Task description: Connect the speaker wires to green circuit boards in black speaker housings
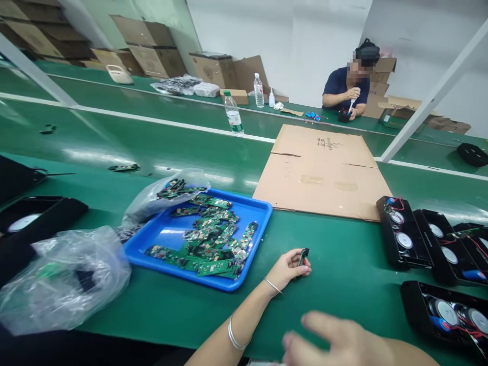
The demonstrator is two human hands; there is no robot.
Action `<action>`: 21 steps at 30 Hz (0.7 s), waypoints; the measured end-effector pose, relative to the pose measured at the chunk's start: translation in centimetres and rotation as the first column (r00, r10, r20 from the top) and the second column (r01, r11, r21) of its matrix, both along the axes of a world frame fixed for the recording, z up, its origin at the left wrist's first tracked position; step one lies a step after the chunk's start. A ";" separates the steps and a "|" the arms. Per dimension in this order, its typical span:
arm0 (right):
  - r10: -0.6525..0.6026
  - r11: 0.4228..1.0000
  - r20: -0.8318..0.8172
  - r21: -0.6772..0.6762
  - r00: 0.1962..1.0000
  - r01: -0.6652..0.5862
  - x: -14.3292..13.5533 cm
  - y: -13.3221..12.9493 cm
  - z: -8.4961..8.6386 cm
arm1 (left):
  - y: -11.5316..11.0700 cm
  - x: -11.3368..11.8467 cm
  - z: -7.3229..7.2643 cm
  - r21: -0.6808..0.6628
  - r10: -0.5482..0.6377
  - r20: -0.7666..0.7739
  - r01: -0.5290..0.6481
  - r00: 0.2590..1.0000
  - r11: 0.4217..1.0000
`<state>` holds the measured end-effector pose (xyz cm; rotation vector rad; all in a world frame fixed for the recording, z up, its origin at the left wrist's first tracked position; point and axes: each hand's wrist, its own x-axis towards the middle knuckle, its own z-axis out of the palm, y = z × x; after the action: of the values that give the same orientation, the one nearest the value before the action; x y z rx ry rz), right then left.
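Note:
My left hand (290,267) is closed around a small green circuit board (304,256), held above the green table (343,284) to the right of the blue tray. Blurred at the bottom edge, my right hand (335,338) is nearer the camera, its fingers apart and nothing between them. The blue tray (267,218) holds a loose pile of green circuit boards (213,239). More boards lie in a clear plastic bag (152,198) resting on the tray's back left corner.
Black speaker housings (404,229) with wires sit at the right. A flat cardboard sheet (324,173) lies behind the tray. A crumpled plastic bag (68,274) is at left. Across the bench stand a bottle (233,114) and a seated person (345,94) working.

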<state>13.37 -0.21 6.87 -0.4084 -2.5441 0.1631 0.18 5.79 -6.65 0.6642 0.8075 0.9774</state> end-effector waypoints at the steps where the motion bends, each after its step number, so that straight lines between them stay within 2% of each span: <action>1: -0.008 1.000 -0.019 0.026 1.000 0.009 0.4 1.0 -0.4 | 0.0 0.0 0.1 0.003 0.002 0.003 -0.002 1.000 1.000; 3: -0.133 0.990 -0.046 0.035 0.990 0.134 1.4 2.8 -2.1 | 0.0 -0.1 0.4 0.013 0.008 0.016 -0.008 1.000 1.000; 4: -0.242 0.970 -0.054 0.009 0.969 0.243 2.0 3.6 -3.3 | 0.0 -0.1 0.6 0.017 0.011 0.025 -0.012 1.000 1.000; 7: -0.473 0.853 0.027 -0.236 0.880 0.466 3.9 5.1 -8.1 | 0.0 0.0 0.7 0.014 0.026 0.046 -0.027 0.999 1.000; 10: -0.584 0.709 0.079 -0.434 0.808 0.556 5.3 5.5 -12.3 | 0.0 0.1 0.4 -0.016 0.062 0.042 -0.062 0.997 0.998; 13: -0.618 0.643 0.067 -0.531 0.784 0.552 5.6 5.5 -14.3 | 0.0 0.2 0.0 -0.052 0.097 0.033 -0.095 0.995 0.994; 17: -0.631 0.646 0.016 -0.543 0.776 0.536 5.5 5.7 -15.9 | 0.0 0.3 -0.3 -0.097 0.118 0.044 -0.113 0.992 0.989; 21: -0.611 0.721 -0.082 -0.469 0.788 0.510 5.9 6.6 -19.0 | 0.1 0.1 -1.5 -0.153 0.134 0.038 -0.127 0.990 0.980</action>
<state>19.22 6.41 -12.16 -1.2459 -2.0213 0.5031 0.23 5.84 -8.15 0.4598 0.8813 1.0362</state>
